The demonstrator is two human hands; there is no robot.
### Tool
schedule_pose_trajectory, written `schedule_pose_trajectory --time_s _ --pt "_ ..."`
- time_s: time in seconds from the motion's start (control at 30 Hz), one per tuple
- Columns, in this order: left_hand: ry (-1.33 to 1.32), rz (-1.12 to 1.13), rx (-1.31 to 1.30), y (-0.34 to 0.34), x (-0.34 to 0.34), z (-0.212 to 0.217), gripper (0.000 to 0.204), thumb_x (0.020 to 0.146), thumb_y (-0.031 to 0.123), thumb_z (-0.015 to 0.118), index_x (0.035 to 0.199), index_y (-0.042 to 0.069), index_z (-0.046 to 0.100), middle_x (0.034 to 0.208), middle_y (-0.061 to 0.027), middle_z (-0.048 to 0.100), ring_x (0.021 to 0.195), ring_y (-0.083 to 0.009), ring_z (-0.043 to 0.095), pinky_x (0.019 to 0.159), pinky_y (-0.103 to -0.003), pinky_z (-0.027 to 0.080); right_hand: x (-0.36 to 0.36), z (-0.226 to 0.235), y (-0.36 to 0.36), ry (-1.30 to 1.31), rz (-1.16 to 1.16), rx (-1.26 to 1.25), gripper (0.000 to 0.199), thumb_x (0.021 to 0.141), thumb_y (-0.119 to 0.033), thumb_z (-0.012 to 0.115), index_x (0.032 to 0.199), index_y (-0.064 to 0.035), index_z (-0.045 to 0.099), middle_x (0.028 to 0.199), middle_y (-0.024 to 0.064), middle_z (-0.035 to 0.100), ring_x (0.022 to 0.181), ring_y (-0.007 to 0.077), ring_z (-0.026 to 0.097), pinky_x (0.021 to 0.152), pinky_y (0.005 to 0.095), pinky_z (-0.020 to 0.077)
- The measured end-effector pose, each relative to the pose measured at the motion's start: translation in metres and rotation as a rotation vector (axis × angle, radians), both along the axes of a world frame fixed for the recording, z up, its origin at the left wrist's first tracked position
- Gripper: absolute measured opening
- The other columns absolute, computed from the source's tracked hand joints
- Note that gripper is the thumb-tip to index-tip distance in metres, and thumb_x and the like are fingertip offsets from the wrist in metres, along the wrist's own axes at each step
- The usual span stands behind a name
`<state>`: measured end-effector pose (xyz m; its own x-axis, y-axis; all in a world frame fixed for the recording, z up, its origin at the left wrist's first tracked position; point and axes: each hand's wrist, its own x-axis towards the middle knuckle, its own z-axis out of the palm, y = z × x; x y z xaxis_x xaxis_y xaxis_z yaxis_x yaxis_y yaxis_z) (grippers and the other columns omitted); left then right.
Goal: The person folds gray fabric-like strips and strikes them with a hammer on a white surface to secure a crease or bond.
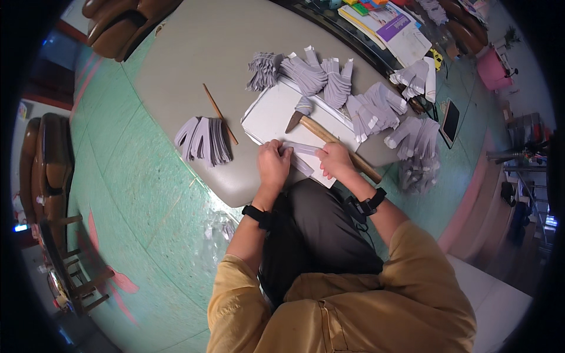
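Note:
Between my two hands a grey fabric strip (303, 147) is stretched, folded so that one part angles down toward my knees. My left hand (273, 163) pinches the folded end with thumb and fingers. The other end is gripped in my right hand (336, 161), its fingers closed. Both hands are over the near edge of a white board (268, 117). A hammer (321, 132) with a wooden handle lies across the board, its handle passing just beyond my right hand. A small grey roll (303, 106) touches the area by the hammer head.
Bundles of grey strips (306, 73) line the board's far side, with more (374, 109) at the right. Another stack (204, 140) and a thin wooden stick (220, 113) lie left on the grey padded surface (182, 59). A phone (450, 122) and magazines (388, 29) are farther right.

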<state>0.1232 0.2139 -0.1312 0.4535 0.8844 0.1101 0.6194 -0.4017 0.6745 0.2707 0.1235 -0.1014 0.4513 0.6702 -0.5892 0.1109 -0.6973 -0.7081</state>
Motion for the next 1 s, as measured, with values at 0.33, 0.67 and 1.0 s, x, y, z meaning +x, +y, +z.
schedule_pose_trajectory --time_s 0.33,0.67,1.0 --pt "-0.073 -0.536 0.257 0.006 0.009 0.013 0.019 0.074 -0.002 0.057 0.092 0.003 0.055 0.092 -0.0126 0.055 0.087 -0.0313 0.053 0.079 -0.037 0.045 0.002 0.013 0.003 -0.151 -0.047 -0.110 0.033 0.082 -0.023 0.060 0.064 0.0041 0.059 0.049 0.0109 0.056 0.040 0.0203 0.058 0.040 0.0322 0.0485" --pt "-0.257 -0.416 -0.090 0.007 0.013 0.004 0.013 0.073 0.001 0.064 0.085 0.004 0.066 0.092 -0.0110 0.059 0.087 -0.0278 0.057 0.074 -0.033 0.048 0.004 0.013 0.000 -0.177 -0.045 -0.138 0.035 0.081 -0.026 0.062 0.065 0.0052 0.059 0.050 0.0119 0.056 0.040 0.0206 0.058 0.042 0.0319 0.0483" --pt "-0.260 -0.302 -0.038 -0.001 0.020 0.003 0.010 0.072 0.002 0.066 0.082 0.002 0.063 0.086 -0.0120 0.057 0.083 -0.0285 0.056 0.072 -0.034 0.047 0.004 0.018 -0.003 -0.128 -0.082 -0.158 0.033 0.082 -0.025 0.061 0.064 0.0029 0.058 0.051 0.0108 0.057 0.041 0.0236 0.058 0.042 0.0359 0.0476"
